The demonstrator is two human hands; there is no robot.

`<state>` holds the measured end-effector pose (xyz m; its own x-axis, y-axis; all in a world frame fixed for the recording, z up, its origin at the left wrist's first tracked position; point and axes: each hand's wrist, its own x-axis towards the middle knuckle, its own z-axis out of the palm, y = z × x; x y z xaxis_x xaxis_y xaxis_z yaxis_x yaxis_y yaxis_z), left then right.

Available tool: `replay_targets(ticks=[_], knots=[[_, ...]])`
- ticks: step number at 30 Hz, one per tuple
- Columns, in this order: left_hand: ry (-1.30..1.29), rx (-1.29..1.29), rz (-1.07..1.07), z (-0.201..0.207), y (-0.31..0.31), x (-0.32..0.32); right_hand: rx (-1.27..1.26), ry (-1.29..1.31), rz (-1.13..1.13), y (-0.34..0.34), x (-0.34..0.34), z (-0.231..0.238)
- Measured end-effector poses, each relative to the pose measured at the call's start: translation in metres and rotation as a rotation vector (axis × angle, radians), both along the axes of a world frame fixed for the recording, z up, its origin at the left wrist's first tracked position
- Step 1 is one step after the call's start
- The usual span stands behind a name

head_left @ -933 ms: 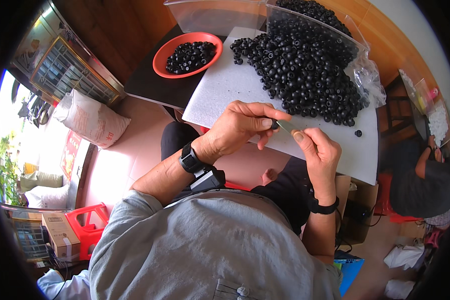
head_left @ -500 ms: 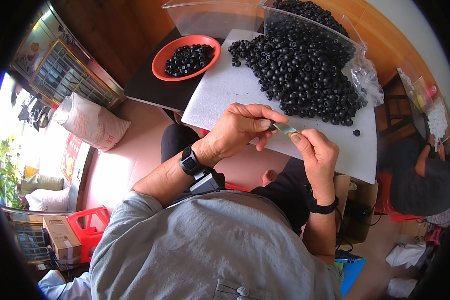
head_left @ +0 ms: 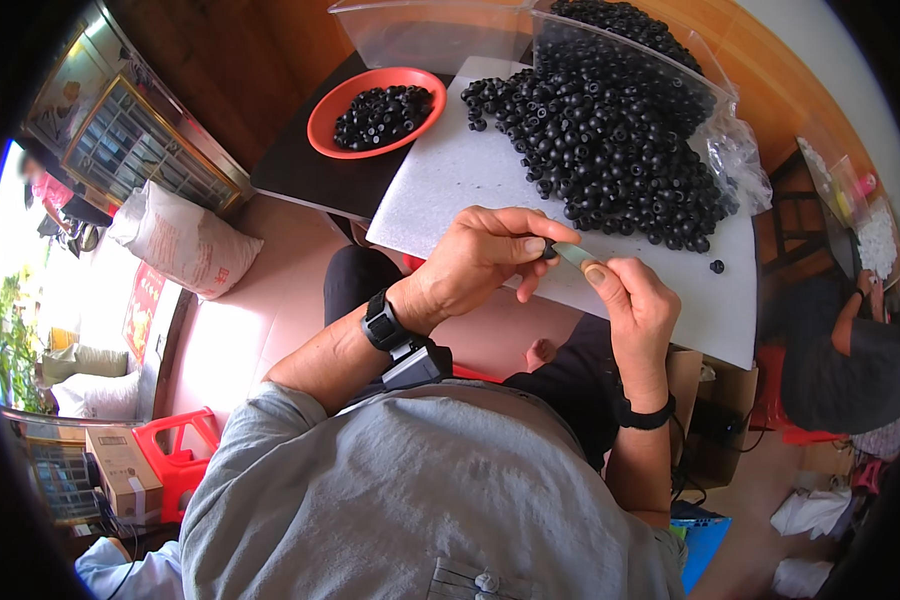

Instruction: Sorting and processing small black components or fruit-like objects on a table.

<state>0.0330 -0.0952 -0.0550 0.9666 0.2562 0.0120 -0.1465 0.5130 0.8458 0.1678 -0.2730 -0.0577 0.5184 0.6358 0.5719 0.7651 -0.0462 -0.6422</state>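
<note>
My left hand [head_left: 485, 252] pinches a small round black part [head_left: 549, 250] between thumb and fingers, over the near edge of the white board [head_left: 425, 195]. In my right hand [head_left: 635, 295] is a small flat blade [head_left: 573, 254], pinched between thumb and forefinger, its tip touching or very close to the black part. Beyond my hands, a big heap of black rounded parts [head_left: 610, 150] with hollow ends spreads over the board. A red-orange bowl [head_left: 322, 137] at the far left holds more of the same parts.
A clear plastic bin [head_left: 430, 35] stands at the back; another tipped bin [head_left: 705, 85] holds part of the heap. One loose black part [head_left: 717, 267] lies at the right. A white sack [head_left: 185, 240] and red stool [head_left: 175, 450] are at left. Another person [head_left: 845, 350] works at right.
The blade in my right hand has turned slightly against the black part, its flat face showing differently. My left hand keeps its pinch. At the far left doorway, a figure in pink has appeared.
</note>
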Motion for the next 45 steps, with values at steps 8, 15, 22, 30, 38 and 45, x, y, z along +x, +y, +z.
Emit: replay_targets(ticks=[8, 15, 22, 30, 38, 45], knots=[[0.034, 0.053, 0.032, 0.004, -0.004, -0.001, -0.008, 0.024, 0.074, -0.002, 0.001, 0.001], [0.074, 0.266, 0.440, 0.024, 0.029, -0.011, -0.018, 0.189, 0.069, -0.012, 0.005, -0.002], [0.196, 0.687, 0.912, 0.062, 0.123, -0.041, -0.007, 0.125, 0.065, -0.008, 0.003, -0.003], [-0.492, 1.302, 0.886, 0.119, 0.036, -0.093, -0.028, 0.118, 0.034, -0.010, 0.003, -0.003], [-1.007, 1.569, 1.015, 0.107, 0.006, -0.109, -0.079, 0.160, 0.034, -0.008, -0.002, 0.002], [-1.135, 1.071, 0.905, 0.072, -0.012, -0.154, -0.075, 0.188, 0.012, -0.009, 0.003, 0.000]])
